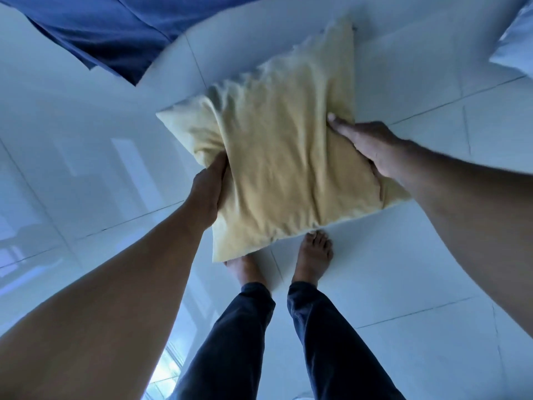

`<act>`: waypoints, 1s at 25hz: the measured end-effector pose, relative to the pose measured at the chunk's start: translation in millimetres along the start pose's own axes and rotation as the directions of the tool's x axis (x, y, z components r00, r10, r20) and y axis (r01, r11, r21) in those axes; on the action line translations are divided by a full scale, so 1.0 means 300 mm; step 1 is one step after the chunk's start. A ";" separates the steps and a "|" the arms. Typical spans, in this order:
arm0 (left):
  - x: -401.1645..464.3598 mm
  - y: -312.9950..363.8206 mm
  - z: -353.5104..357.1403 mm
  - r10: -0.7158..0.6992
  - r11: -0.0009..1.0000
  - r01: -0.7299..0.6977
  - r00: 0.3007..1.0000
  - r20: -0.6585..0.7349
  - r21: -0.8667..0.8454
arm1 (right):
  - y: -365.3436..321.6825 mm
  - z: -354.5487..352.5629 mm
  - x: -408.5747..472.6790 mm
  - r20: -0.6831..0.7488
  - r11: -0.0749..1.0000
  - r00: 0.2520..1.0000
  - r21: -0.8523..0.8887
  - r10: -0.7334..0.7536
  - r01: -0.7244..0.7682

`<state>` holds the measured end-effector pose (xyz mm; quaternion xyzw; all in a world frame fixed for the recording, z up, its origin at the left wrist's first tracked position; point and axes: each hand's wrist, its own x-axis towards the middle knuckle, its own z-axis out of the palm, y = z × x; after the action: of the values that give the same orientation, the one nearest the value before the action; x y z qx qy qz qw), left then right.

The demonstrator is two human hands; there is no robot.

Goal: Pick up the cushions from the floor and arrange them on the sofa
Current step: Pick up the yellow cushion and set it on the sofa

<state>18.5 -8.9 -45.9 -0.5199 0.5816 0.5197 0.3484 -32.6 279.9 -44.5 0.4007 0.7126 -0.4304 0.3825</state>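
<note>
The left hand (209, 194) grips the near-left edge of the yellow cushion (277, 145), fingers curled under the fabric and thumb pressed against its side. The right hand (366, 145) clamps the cushion's right edge, thumb lying flat across the top face and the other fingers hidden beneath. Between the two hands the cushion is held up off the white tiled floor (403, 269), tilted, its wrinkled cover facing the camera. Directly below the cushion's near corner stand two bare feet (314, 255), the left one partly hidden by the cushion, with dark trouser legs (326, 342) rising toward the camera. Beyond the cushion's far-left side lies a blue cushion (115, 33) on the floor. Off the yellow cushion's far-right side, at the frame edge, a pale blue-white cushion (516, 47) shows only a corner.
</note>
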 end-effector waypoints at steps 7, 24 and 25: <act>-0.403 0.035 -0.043 0.092 0.969 -0.092 0.996 0.011 0.231 | 0.130 -0.142 -0.391 -0.065 0.983 0.997 0.180 0.046 -0.033; -1.693 0.496 -0.207 0.569 0.813 -0.575 0.818 0.080 0.092 | -0.192 -0.709 -1.526 -0.273 0.622 0.942 0.709 -0.193 0.333; -1.765 0.517 -0.226 0.596 0.795 -0.602 0.799 0.081 0.073 | -0.221 -0.732 -1.588 -0.286 0.583 0.932 0.728 -0.220 0.361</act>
<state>-7.5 41.4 507.1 -0.2780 0.7307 0.5885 0.2060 47.7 346.4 473.8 0.4365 0.5453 -0.7146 0.0386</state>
